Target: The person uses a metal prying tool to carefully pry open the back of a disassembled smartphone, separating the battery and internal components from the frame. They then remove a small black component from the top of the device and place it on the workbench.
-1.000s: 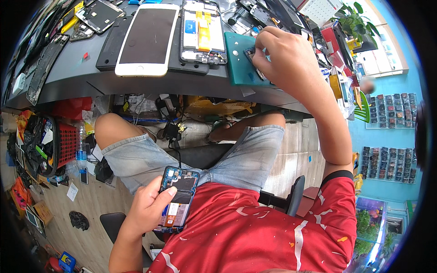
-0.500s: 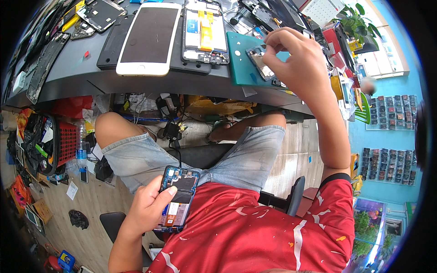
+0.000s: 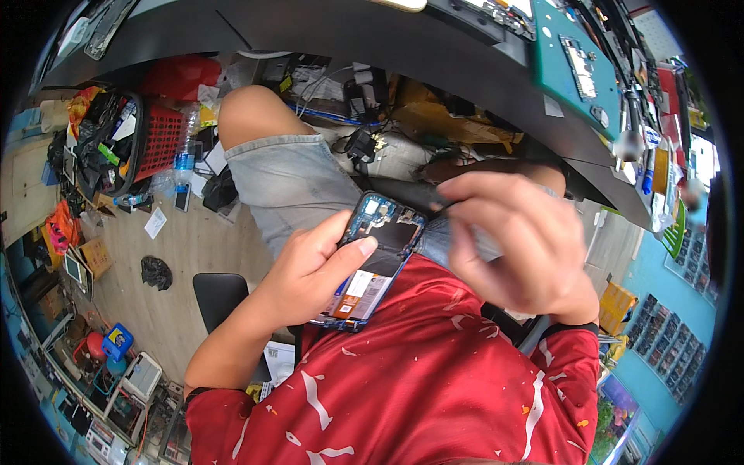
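My left hand point(image 3: 298, 283) grips a smartphone point(image 3: 394, 235) with its back off, thumb pressed on the exposed inside. Blue circuit board and metal shields show at the phone's upper end, a battery and an orange flex cable at the lower. Just right of the phone, my right hand point(image 3: 518, 242) is raised with curled fingers, blurred by motion. Thumb and forefinger seem pinched on something tiny that I cannot make out. On the desk at upper right, a phone circuit board point(image 3: 580, 68) lies on a green mat point(image 3: 550, 58).
The grey desk point(image 3: 310, 29) edge crosses above my knees. Cables and boxes sit beneath it. To the left stand a red basket point(image 3: 159, 139) full of bags and a plastic bottle point(image 3: 184, 159). A crumpled black bag point(image 3: 156, 273) lies on the floor.
My right hand has come down from over the green mat to beside the phone. The phone in my left hand is raised slightly. The view has shifted, with the desk now higher up.
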{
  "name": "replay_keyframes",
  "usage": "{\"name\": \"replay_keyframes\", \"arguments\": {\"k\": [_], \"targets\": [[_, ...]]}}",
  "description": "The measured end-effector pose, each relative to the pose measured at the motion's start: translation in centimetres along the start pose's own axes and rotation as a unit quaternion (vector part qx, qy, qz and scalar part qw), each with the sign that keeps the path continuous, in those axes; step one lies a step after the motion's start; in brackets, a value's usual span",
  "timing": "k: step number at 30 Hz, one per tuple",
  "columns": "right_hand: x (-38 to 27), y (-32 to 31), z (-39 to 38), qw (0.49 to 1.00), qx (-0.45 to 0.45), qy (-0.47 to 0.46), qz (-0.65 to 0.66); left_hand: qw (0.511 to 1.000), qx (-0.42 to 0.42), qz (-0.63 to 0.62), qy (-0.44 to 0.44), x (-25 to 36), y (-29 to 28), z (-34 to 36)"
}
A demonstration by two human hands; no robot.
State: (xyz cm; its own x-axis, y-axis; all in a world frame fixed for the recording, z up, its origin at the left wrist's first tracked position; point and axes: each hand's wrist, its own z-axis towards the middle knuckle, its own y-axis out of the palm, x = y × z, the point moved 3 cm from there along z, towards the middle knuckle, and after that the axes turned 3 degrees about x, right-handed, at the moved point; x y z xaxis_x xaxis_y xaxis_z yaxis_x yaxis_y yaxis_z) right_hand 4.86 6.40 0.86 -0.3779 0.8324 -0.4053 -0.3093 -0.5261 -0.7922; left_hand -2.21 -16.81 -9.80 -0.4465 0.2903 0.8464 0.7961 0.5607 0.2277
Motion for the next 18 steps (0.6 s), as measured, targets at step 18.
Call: {"name": "replay_keyframes", "arguments": {"k": [18], "targets": [[-1.5, 7.1, -1.0, 0.996, 0.015, -0.084, -0.04, 0.995, 0.027, 0.086, 0.054, 0.6, -0.4, -0.2]]}}
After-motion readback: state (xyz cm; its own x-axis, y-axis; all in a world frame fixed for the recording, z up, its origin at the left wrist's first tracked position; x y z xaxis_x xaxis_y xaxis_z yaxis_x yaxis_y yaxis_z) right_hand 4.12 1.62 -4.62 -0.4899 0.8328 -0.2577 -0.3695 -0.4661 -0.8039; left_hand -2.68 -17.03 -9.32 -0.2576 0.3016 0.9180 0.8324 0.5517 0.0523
